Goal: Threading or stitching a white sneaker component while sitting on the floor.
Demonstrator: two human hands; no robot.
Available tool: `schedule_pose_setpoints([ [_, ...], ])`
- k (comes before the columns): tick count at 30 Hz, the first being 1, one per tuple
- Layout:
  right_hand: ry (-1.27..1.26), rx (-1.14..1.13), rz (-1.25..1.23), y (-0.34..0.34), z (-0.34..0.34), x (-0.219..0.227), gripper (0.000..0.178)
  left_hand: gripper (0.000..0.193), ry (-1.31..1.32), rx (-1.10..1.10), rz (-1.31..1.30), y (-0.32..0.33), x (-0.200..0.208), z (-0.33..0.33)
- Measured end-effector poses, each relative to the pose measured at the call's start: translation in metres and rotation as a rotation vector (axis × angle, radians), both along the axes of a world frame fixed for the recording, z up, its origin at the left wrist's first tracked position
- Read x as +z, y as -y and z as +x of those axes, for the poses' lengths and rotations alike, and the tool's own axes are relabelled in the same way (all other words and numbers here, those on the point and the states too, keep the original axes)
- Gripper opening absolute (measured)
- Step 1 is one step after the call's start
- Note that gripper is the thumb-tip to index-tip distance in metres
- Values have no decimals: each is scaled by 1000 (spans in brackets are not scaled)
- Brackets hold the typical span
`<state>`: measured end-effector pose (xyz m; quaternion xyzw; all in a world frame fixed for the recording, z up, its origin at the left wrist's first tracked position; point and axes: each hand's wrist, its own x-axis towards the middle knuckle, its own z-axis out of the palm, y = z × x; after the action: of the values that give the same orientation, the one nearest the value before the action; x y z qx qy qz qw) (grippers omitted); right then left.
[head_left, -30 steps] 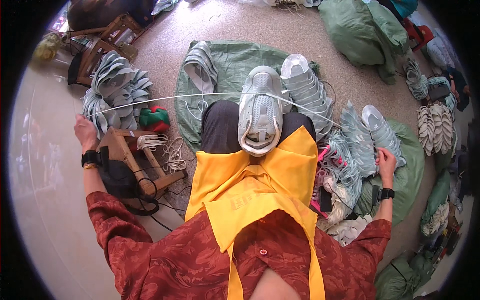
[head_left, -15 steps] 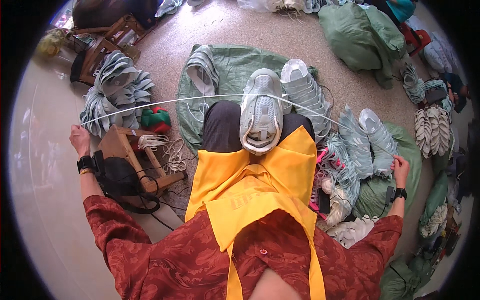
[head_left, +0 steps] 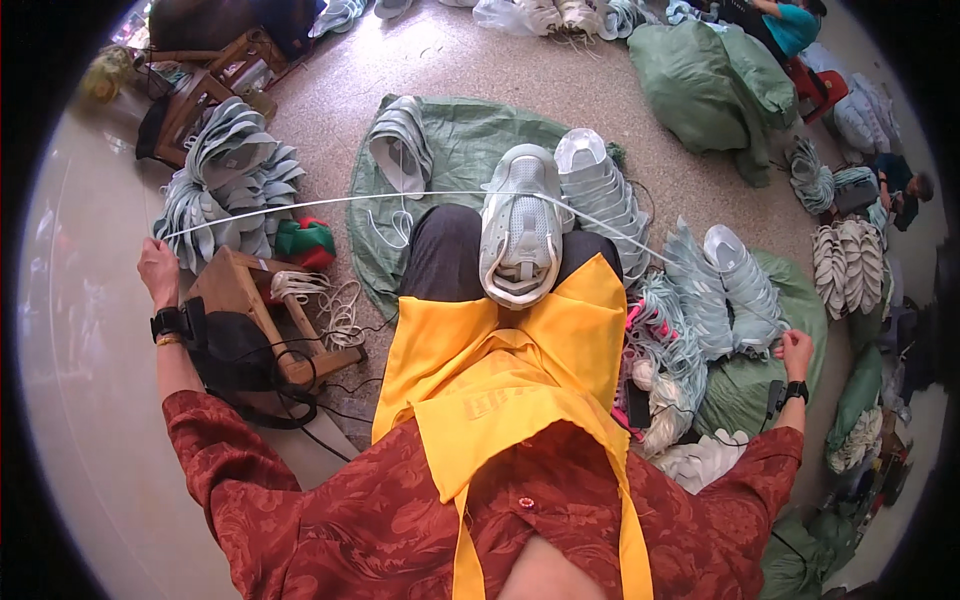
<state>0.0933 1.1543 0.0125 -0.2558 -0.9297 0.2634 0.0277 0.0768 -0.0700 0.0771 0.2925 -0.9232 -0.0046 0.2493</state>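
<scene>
A pale grey sneaker upper [head_left: 520, 215] lies across my knees, toe away from me and collar toward my yellow apron [head_left: 500, 345]. A long white shoelace [head_left: 335, 203] runs through its front and stretches out to both sides. At the far left, my left hand [head_left: 158, 272] pinches one end, arm held wide. On the right, my right hand [head_left: 794, 352] is closed in a pinch beside the stacked pale uppers [head_left: 742, 290]. The lace leads toward it, though its last stretch blends into those uppers.
Left of me stand a wooden stool [head_left: 262, 315] and a heap of pale uppers [head_left: 230, 185]. A green sheet [head_left: 475, 125] covers the floor ahead, with another stack of uppers [head_left: 605, 205] on it. Green sacks [head_left: 690, 85] and a person in teal [head_left: 790, 25] are far right.
My right hand has moved slightly down, and my left has barely shifted. The lace stays spread to both sides. The whole view has tilted a little.
</scene>
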Motion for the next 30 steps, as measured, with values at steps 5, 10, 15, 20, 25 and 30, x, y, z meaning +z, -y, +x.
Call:
schedule_pose_setpoints([
  [5, -54, 10, 60, -11, -12, 21, 15, 12, 14, -98, 99, -7, -2, 0],
  [10, -82, 6, 62, -9, -27, 23, 15, 11, 65, -103, -19, -10, -2, 11],
  [15, -122, -14, 34, -15, -32, 6, 16, 11, 148, -106, -27, 5, 2, 10],
  [20, -132, -68, 12, -14, -30, -9, 20, 11, 213, -161, -172, -2, 19, -7],
  [25, -94, -58, -234, -3, -50, -19, 22, 13, 196, -258, -87, -30, 30, -30],
  [30, -412, -119, -515, 27, -65, 2, 20, 15, 2, -306, 33, -98, 73, -64],
])
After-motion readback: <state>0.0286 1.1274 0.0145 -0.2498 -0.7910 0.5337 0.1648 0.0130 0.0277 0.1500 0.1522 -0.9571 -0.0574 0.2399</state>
